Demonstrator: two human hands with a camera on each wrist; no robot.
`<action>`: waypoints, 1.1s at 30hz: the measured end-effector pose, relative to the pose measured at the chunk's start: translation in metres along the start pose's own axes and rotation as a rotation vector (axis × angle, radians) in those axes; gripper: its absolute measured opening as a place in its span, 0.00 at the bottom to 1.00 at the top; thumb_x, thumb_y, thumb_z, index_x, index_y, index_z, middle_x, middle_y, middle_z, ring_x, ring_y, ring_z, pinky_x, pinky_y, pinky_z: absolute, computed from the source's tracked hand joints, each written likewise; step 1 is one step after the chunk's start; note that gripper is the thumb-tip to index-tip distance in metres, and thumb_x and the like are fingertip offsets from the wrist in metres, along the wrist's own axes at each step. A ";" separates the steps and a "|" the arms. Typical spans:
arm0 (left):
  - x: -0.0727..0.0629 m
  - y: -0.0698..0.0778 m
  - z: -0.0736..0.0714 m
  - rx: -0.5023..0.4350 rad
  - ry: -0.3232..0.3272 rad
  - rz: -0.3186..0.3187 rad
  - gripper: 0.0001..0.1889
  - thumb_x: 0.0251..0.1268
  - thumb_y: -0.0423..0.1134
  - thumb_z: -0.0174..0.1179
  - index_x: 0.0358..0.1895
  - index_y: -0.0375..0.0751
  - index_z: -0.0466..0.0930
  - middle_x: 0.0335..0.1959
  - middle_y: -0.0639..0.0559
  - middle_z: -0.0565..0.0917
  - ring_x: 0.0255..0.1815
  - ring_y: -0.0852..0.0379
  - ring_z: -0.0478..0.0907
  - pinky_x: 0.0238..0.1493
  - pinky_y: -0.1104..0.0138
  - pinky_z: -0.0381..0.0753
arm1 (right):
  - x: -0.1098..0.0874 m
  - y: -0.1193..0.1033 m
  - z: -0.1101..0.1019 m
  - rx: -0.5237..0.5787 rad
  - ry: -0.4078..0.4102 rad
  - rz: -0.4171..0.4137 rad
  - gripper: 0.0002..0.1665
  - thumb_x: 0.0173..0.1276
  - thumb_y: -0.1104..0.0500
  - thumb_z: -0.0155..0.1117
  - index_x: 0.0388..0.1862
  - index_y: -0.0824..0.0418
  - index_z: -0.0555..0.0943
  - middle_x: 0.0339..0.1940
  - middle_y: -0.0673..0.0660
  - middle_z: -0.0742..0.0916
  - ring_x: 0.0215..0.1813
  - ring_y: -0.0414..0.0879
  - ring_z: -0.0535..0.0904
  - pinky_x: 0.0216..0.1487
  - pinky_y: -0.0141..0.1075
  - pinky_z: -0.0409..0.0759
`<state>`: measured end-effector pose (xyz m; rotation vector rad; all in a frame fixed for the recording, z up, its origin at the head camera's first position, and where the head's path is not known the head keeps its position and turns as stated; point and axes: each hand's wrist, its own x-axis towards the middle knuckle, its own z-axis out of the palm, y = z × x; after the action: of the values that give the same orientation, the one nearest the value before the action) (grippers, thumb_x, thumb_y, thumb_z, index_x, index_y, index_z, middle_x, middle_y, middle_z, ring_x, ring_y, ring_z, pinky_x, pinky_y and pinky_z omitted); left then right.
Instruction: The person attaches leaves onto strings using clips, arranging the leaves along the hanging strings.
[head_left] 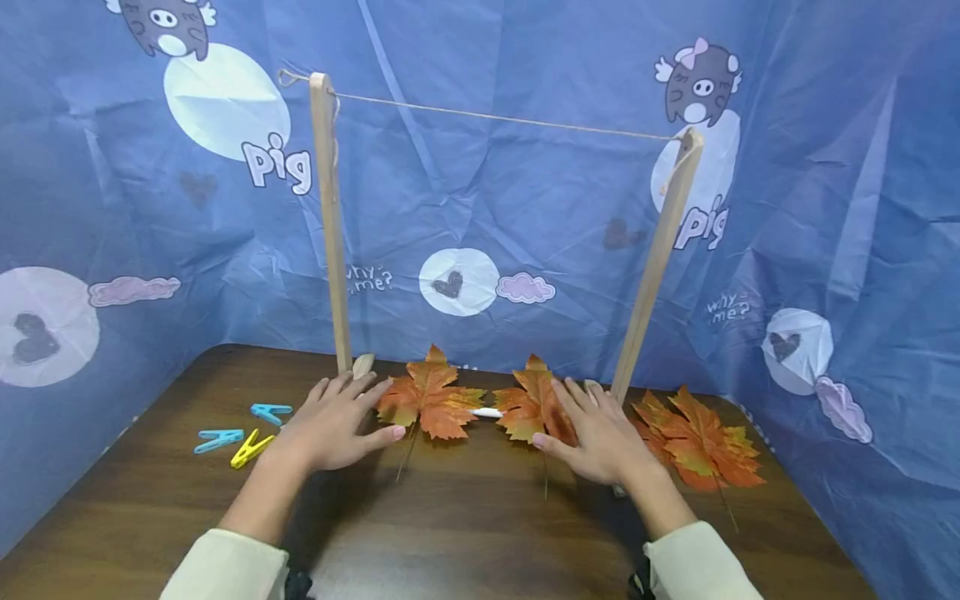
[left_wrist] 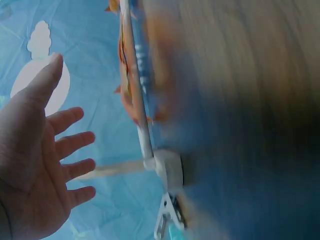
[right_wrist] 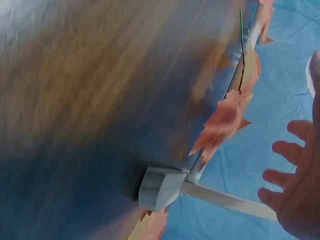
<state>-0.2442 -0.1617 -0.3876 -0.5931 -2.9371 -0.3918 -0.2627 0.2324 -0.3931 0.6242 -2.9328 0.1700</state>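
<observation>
My left hand point(head_left: 337, 425), fingers spread and straight, is palm down beside the foot of the left wooden post point(head_left: 330, 225). Its fingertips are close to an orange maple leaf point(head_left: 435, 400) with a thin stem. Palm down as well, my right hand point(head_left: 600, 437) overlaps a second maple leaf point(head_left: 525, 408) in the head view and hides part of the right post's foot. Both wrist views show the palms with nothing in them, the left hand point(left_wrist: 40, 155) and the right hand point(right_wrist: 297, 185) beside the stand's crossbar point(left_wrist: 136, 75). A string point(head_left: 495, 117) runs between the post tops.
Two blue clothespins point(head_left: 219, 440) and a yellow clothespin point(head_left: 251, 450) lie on the wooden table point(head_left: 450, 542) at the left. More maple leaves point(head_left: 705, 446) lie overlapping outside the right post. A blue patterned cloth point(head_left: 480, 200) hangs behind and at both sides.
</observation>
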 end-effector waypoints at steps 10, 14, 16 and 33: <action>-0.015 -0.044 -0.016 0.021 -0.026 -0.019 0.34 0.73 0.61 0.58 0.69 0.38 0.76 0.62 0.33 0.79 0.61 0.30 0.74 0.54 0.35 0.73 | 0.004 0.014 0.004 0.052 -0.097 -0.221 0.44 0.73 0.42 0.67 0.81 0.55 0.63 0.78 0.64 0.70 0.76 0.67 0.64 0.71 0.66 0.64; -0.019 -0.065 -0.017 0.001 -0.044 -0.025 0.29 0.72 0.54 0.63 0.65 0.35 0.79 0.59 0.32 0.81 0.59 0.29 0.77 0.51 0.33 0.75 | 0.006 0.015 0.008 0.039 -0.108 -0.343 0.40 0.71 0.47 0.71 0.78 0.54 0.70 0.74 0.64 0.75 0.73 0.64 0.70 0.68 0.63 0.70; -0.021 -0.076 -0.016 -0.021 -0.069 -0.042 0.29 0.71 0.52 0.65 0.65 0.34 0.78 0.59 0.32 0.81 0.60 0.29 0.77 0.52 0.31 0.74 | 0.007 0.015 0.009 0.024 -0.096 -0.396 0.37 0.70 0.48 0.71 0.75 0.54 0.73 0.70 0.62 0.78 0.69 0.60 0.74 0.65 0.59 0.74; -0.014 -0.118 0.009 -0.172 -0.090 -0.004 0.27 0.61 0.45 0.74 0.55 0.27 0.81 0.30 0.54 0.79 0.32 0.57 0.74 0.34 0.60 0.75 | 0.010 0.013 0.017 0.075 -0.175 -0.527 0.12 0.70 0.62 0.71 0.51 0.53 0.89 0.51 0.48 0.86 0.53 0.43 0.82 0.54 0.38 0.83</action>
<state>-0.2783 -0.2691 -0.4251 -0.6410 -3.0109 -0.6396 -0.2790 0.2376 -0.4094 1.4551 -2.8036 0.1723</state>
